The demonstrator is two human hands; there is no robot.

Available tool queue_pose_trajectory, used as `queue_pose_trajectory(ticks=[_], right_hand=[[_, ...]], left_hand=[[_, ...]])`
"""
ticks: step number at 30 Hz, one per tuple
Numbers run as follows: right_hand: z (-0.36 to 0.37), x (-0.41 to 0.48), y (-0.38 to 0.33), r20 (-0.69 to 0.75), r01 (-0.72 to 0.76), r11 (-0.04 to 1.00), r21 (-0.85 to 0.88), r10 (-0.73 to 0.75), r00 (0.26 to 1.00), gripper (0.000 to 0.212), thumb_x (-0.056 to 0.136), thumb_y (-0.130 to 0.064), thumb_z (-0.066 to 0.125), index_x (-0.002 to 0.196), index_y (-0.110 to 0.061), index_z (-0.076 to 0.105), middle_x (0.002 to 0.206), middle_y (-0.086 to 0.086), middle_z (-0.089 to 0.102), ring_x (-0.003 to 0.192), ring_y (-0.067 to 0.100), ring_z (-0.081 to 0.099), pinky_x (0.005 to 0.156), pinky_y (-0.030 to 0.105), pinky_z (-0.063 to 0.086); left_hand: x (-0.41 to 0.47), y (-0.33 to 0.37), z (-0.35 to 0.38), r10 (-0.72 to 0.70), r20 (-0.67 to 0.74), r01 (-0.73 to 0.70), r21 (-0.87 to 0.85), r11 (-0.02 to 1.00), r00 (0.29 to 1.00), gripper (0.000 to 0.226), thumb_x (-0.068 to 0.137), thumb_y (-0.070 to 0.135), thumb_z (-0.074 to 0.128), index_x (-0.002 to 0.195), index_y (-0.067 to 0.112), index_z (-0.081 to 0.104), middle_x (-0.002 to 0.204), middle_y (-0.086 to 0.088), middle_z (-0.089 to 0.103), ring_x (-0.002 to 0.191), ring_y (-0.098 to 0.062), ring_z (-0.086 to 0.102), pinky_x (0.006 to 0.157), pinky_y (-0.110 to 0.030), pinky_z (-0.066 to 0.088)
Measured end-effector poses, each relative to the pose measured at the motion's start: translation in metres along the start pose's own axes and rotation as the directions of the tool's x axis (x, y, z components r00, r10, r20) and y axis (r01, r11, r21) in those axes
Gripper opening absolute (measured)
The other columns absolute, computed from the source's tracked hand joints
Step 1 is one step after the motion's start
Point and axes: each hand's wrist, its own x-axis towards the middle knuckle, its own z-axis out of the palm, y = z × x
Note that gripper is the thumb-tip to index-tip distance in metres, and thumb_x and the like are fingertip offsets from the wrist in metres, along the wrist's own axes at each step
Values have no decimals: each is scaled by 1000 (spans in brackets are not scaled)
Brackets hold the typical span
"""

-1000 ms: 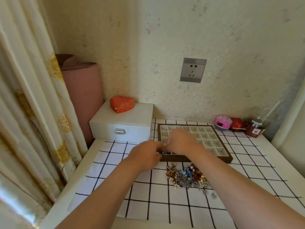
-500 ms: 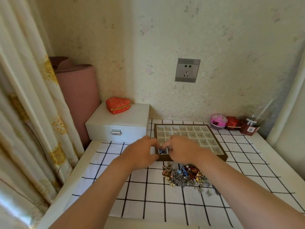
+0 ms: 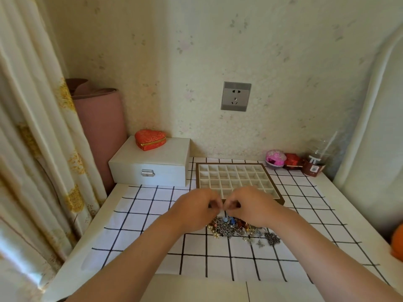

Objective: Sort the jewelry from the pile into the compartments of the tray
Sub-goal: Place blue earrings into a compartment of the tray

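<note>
A corner lined with pale flowered wallpaper is shown, and a grey wall socket (image 3: 236, 96) is mounted above a white counter (image 3: 98, 225). The counter is covered by a white cloth (image 3: 152, 214) printed with a black grid.

A brown-rimmed tray (image 3: 231, 164) of pale square compartments is set on the cloth towards the wall. Its near edge is partly hidden by the hands. The jewelry pile (image 3: 237, 228) is located on the cloth just in front of that near edge. It is made up of tangled silver chains, beads and coloured pieces.

The left hand (image 3: 196, 209) and the right hand (image 3: 253, 205) are positioned side by side over the far part of the pile. The fingers of both are curled inward, with the fingertips close together. Both hands are blurred. A small pale piece (image 3: 225, 214) is seen just below the fingertips, but the grip of either hand cannot be told, nor whether this piece is pinched.

To the left of the tray, a white box (image 3: 150, 166) with a metal latch is placed, and a red heart-shaped case (image 3: 150, 139) is rested on its lid. A pink roll (image 3: 98, 131) is stood upright behind the box, beside a patterned curtain (image 3: 32, 127). At the far right, a pink round container (image 3: 275, 158), a small red item (image 3: 292, 161) and a clear cup (image 3: 316, 162) with a brown label are lined up near the wall.
</note>
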Motion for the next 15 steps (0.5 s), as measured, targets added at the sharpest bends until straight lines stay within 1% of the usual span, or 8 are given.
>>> queue_pose_trajectory(ticks=[1,3,5,6,8,11,13,15], right_hand=[[2,-2,1,-6,0,1000,-30,-1,1000,18,94,-29,66,109,-35,74,100,-16,68,89,4,62,82,25,52],[6,-5,3,1,1,998,-60,-1,1000,20,96,-30,63,114,-34,72,102,-13,69,88,8,61,78,27,51],[8,-5,4,42,8,997,-80,-4,999,25,99,-27,59,121,-33,69,107,-8,70,86,9,58,74,26,46],[8,-5,5,65,18,995,-99,-12,998,27,100,-26,58,123,-34,68,109,-7,70,84,10,55,72,26,43],[7,-4,6,99,27,992,-125,-15,995,28,100,-25,56,124,-35,68,106,-6,68,83,11,53,71,26,41],[4,0,9,104,7,990,-143,8,995,23,97,-27,61,116,-36,70,90,-13,56,84,12,55,70,27,42],[4,3,11,96,2,989,-150,13,995,18,93,-29,66,109,-36,72,88,-15,53,86,12,55,71,28,44],[4,4,11,96,-7,990,-138,20,995,14,90,-29,70,104,-33,72,90,-14,55,87,12,56,71,28,45]], left_hand=[[-1,5,5,9,24,-10,32,999,1000,18,92,25,61,106,31,71,95,17,62,81,0,53,76,-22,45],[-1,10,13,40,67,-49,126,991,997,24,95,31,58,114,32,71,104,11,68,90,-9,59,79,-28,49],[0,13,18,54,100,-73,206,976,994,27,97,34,54,118,32,71,108,7,70,96,-17,62,82,-33,52],[1,13,20,57,103,-80,235,969,993,27,98,34,53,119,33,71,109,6,70,98,-18,63,83,-33,52],[3,13,22,55,92,-77,261,962,994,27,97,35,54,119,34,70,112,8,70,102,-15,62,85,-31,51],[7,10,23,28,64,-41,219,975,998,23,94,34,59,115,35,72,110,13,71,101,-9,63,83,-24,48],[8,8,22,17,79,-33,203,979,997,21,93,33,62,110,35,73,104,15,72,97,-6,63,80,-23,48],[9,8,20,17,102,-36,183,982,995,19,91,31,63,107,34,74,102,15,72,95,-4,63,80,-23,49]])
